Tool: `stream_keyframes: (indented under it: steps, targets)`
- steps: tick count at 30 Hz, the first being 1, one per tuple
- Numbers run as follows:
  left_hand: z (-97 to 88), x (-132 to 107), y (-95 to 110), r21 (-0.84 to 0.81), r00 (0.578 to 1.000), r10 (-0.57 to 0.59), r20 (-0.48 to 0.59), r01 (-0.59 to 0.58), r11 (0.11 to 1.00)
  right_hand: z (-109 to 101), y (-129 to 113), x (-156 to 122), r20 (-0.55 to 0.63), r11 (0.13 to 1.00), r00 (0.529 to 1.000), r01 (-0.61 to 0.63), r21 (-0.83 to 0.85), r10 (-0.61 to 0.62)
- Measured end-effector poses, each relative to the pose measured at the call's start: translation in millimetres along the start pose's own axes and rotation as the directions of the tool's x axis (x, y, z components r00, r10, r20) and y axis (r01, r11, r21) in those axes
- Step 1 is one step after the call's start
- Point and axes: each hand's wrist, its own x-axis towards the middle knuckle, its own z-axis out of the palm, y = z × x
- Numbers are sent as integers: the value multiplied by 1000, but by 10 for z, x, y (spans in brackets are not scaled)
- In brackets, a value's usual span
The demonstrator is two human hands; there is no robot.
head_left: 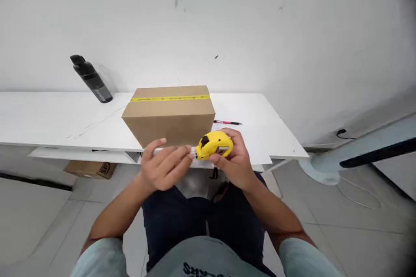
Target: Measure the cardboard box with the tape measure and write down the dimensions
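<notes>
My right hand (237, 160) is wrapped round a yellow tape measure (214, 145) with a black button on top, held above the table's front edge. My left hand (167, 164) is closed, its fingertips pinching at the mouth of the case where the blade's end sits. Just a short bit of blade shows there; the fingers hide the rest. Behind both hands stands a closed brown cardboard box (169, 127), with yellow printed tape (170, 98) running along its top.
The white table (48, 117) runs along the wall. A black bottle (92, 80) stands at the left, and a red and black pen (227, 122) lies right of the box by white paper (256, 147). Another carton (91, 168) is below the table.
</notes>
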Motion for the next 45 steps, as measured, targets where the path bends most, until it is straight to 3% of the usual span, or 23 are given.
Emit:
stream_keyframes:
  steps: [2,5,8,9,10,12,17,23,30,38,45]
  targets:
    - [-39,-140,-246,130,996,-60,-60,67,989,-165,27,165,-125,997,990,67,-29,-71]
    - [-128,-423,-745,313,964,-236,-125,264,912,-462,41,437,-294,985,940,157,-73,-172]
    - [-268,-733,-1331,424,828,-540,-153,548,721,-782,23,686,-425,973,876,206,-102,-230]
    - [-319,-818,-1496,435,794,-584,-168,591,679,-875,17,746,-455,972,860,209,-104,-233]
    - [-369,-889,-1629,442,774,-605,-185,616,652,-955,14,790,-477,973,847,208,-104,-232]
    - [-451,-992,-1778,447,782,-590,-201,609,655,-1073,23,834,-507,975,833,199,-103,-223]
    - [-469,-1135,-1646,357,856,-504,-114,508,784,-1152,141,823,-501,976,839,149,-162,-211]
    - [-336,-1090,-1415,186,829,-559,-21,553,812,-981,266,889,-404,939,865,187,-290,-297]
    - [-384,-849,-1265,126,832,-542,115,529,839,-781,360,952,-281,928,916,194,-318,-287]
    - [-342,-872,-1206,128,792,-605,82,594,795,-782,374,963,-272,935,924,182,-304,-268]
    - [-295,-918,-1216,137,784,-618,57,607,783,-765,329,938,-270,938,927,176,-299,-260]
